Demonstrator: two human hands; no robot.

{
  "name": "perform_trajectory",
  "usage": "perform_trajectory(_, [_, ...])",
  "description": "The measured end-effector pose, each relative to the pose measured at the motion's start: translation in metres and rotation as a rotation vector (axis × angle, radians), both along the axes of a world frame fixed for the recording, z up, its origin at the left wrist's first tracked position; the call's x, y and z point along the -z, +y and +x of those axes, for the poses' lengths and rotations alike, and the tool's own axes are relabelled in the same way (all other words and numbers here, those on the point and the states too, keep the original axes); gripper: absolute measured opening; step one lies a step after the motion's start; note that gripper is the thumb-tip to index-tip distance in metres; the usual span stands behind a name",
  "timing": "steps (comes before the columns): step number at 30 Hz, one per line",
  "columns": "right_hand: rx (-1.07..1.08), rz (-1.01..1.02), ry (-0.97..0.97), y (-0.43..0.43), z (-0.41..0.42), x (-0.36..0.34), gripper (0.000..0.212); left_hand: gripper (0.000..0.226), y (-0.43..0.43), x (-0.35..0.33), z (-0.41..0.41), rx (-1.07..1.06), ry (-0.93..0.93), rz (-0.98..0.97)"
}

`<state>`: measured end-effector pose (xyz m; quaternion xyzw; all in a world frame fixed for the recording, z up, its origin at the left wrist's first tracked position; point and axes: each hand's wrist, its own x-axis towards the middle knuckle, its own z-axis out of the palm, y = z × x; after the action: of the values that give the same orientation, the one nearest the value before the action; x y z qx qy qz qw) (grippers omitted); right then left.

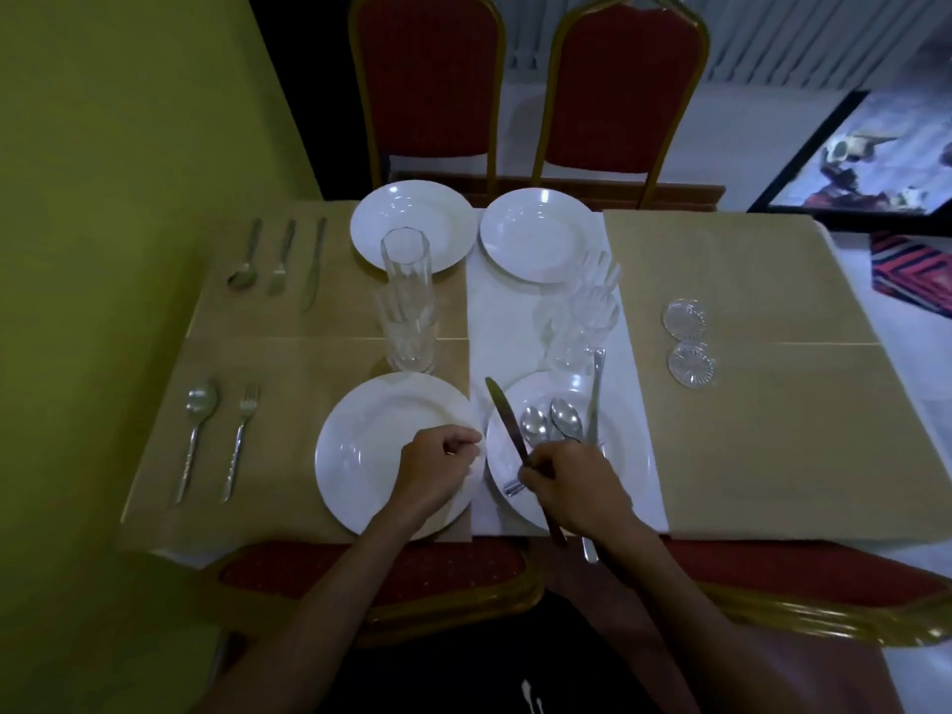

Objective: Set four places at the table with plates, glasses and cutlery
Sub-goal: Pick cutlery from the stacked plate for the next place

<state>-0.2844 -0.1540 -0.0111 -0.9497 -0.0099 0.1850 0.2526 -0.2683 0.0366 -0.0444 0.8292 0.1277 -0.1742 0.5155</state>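
Because the table (747, 430) is crowded toward its middle, I see the near-left plate (360, 456), whose rim my left hand (438, 471) pinches, sitting just beside the near-right plate (631, 456); a shove could knock them together. Tall glasses (407, 301) stand close behind. My right hand (572, 487) grips a knife (502, 414) above loose spoons (565, 417), which could snag and clatter.

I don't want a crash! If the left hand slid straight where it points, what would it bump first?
Probably the near-right plate, at its rim beside the left hand; then the held knife.
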Motion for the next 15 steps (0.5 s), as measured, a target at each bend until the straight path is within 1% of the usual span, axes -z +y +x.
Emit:
perform_trajectory(3, [-0.076,0.066,-0.032,0.038,0.011,0.001,0.021,0.018,0.030,-0.007,-0.004,-0.086,0.002,-0.029])
perform_trajectory(7, [-0.148,0.196,0.002,0.100,0.024,0.008,0.027,0.017,0.080,-0.010,-0.014,-0.139,0.008,-0.002])
perform_trajectory(10, [-0.217,0.263,0.002,0.147,0.032,0.008,0.030,0.018,0.119,-0.009,-0.024,-0.196,0.050,-0.029])
perform_trajectory(12, [-0.227,0.305,0.015,0.175,0.038,0.008,0.032,0.019,0.142,-0.007,-0.031,-0.218,0.085,-0.044])
perform_trajectory(15, [-0.183,0.343,0.051,0.211,0.044,0.011,0.036,0.016,0.169,-0.003,-0.038,-0.206,0.084,-0.039])
